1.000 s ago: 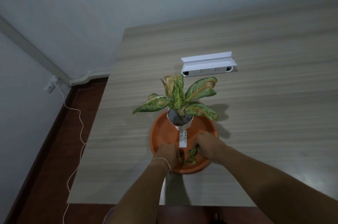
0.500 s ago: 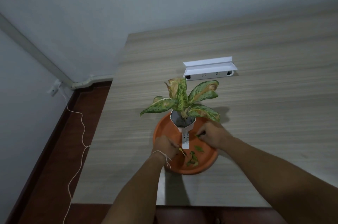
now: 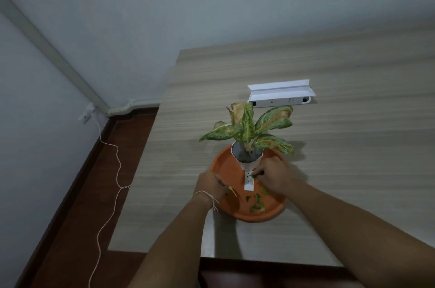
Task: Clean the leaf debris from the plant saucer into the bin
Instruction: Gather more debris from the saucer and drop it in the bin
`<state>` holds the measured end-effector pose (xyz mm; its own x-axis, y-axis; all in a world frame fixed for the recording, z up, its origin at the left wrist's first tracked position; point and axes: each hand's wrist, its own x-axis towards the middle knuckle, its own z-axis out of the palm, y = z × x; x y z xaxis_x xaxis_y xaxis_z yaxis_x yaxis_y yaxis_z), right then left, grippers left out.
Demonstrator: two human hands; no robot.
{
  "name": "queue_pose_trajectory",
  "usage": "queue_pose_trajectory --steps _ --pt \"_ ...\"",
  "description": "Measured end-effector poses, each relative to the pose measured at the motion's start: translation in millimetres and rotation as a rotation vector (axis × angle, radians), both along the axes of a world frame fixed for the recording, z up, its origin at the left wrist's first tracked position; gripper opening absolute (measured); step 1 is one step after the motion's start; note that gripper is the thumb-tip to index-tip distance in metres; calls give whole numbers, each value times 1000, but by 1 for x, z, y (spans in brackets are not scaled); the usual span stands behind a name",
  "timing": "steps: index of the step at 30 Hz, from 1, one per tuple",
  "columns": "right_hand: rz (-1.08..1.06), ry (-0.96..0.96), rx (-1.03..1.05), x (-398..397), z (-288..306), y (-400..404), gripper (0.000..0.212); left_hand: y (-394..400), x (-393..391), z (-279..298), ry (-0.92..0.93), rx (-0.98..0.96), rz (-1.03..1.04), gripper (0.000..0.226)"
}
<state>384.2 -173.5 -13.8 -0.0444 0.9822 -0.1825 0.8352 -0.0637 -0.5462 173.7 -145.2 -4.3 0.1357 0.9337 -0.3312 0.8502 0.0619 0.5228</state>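
An orange plant saucer (image 3: 226, 165) sits on the wooden table with a small potted plant (image 3: 247, 132) in a white pot at its far side. Several green leaf scraps (image 3: 256, 204) lie on the saucer's near part. My left hand (image 3: 210, 184) is over the saucer's left rim, its fingers pinched on a small yellow-green leaf piece (image 3: 231, 190). My right hand (image 3: 275, 176) is over the saucer just right of the pot's label, pinching a green leaf scrap (image 3: 252, 174). No bin is in view.
A white power strip box (image 3: 280, 96) lies on the table behind the plant. The table's left edge and near edge are close to the saucer. On the red-brown floor at the left a white cable (image 3: 115, 170) runs from a wall socket.
Both hands have come apart from the pile of scraps. The right hand rose toward the pot with a scrap; the left hand drew left with a leaf piece. The camera view shifted slightly.
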Motion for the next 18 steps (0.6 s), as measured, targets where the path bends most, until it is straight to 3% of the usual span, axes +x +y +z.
queue_pose_trajectory --steps 10,18 --pt "67 -40 -83 -48 -1 6 22 -8 -64 12 -80 28 99 7" --pt "218 -54 -19 -133 11 26 19 -39 -162 16 -74 53 272 6"
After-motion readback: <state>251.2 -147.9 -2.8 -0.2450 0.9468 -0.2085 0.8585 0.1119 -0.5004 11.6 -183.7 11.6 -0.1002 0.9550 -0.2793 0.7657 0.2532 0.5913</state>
